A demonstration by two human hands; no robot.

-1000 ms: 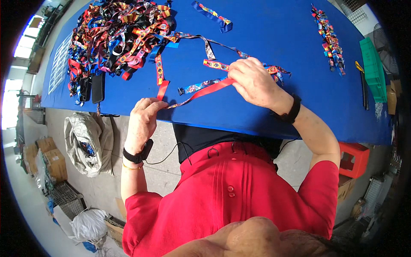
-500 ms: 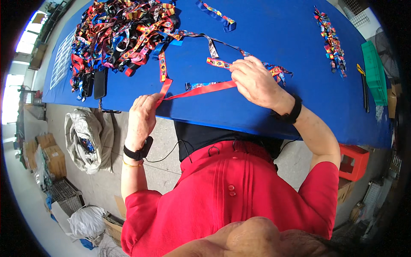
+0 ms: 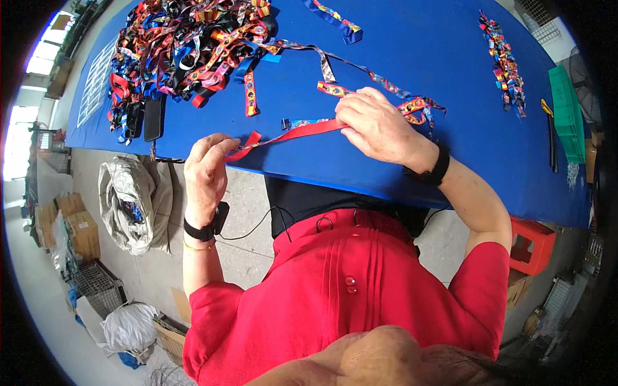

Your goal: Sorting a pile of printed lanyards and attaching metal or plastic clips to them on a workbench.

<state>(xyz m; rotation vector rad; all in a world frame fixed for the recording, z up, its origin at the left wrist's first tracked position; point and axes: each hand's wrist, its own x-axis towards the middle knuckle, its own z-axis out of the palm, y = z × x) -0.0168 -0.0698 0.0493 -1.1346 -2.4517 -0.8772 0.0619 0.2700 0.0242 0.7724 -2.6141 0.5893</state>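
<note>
A red ribbon strap [image 3: 302,130] stretches between my hands above the near edge of the blue table. My left hand [image 3: 209,167] pinches it near its left end, where a short tail sticks up past the fingers. My right hand [image 3: 380,132] is closed round its other end. Beyond the right hand lie several printed straps [image 3: 415,106], partly hidden by it. A blue printed strap with a dark buckle [image 3: 299,123] lies just behind the red one. To the left, a yellow-and-red printed strap [image 3: 250,93] hangs out from a big tangled pile of straps [image 3: 187,51].
The blue table [image 3: 386,174] carries a lone strap [image 3: 335,20] at the back and a bundle of straps [image 3: 503,64] on the right. A green plastic bin [image 3: 566,116] and a black-and-yellow tool [image 3: 549,128] sit at the right edge. An open sack [image 3: 132,206] stands on the floor.
My left hand has shifted a little left and up, and the red strap's tail now lies apart from the yellow-and-red strap. My right hand has moved slightly left.
</note>
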